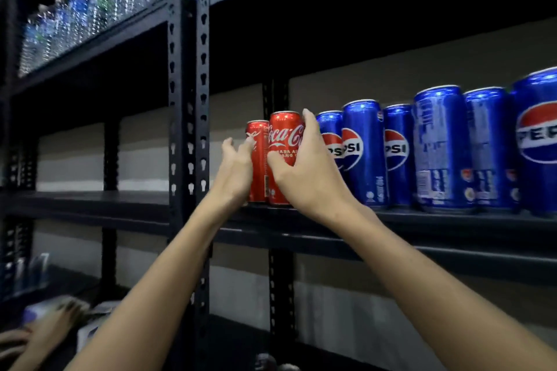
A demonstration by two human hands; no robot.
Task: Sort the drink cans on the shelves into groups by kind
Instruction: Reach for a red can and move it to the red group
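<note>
The dark metal rack [188, 99] fills most of my view, its upper shelf lost in shadow. Left of its post, high up, stand water bottles [90, 6], blurred so that I cannot read a label. On the shelf [422, 220] right of the post stand the blue Pepsi cans [440, 147] in a row, upright; the last one is cut off by the frame's edge and the nearest ones are partly hidden behind my right hand [307, 172]. That hand is wrapped round the front Coke can [284, 141], thumb across its front below the logo and a finger up at its rim; the other fingers go behind it, out of sight. The can stands upright on the shelf, just right of the post, touching or nearly touching a second Coke can [258, 166] on its post side. My left hand [236, 169] is against that second can, fingers loosely spread and only lightly bent; whether they truly grip it I cannot tell. Low and left of the post, someone else's hand [18, 340] and some blurred packs [24, 274] show dimly.
</note>
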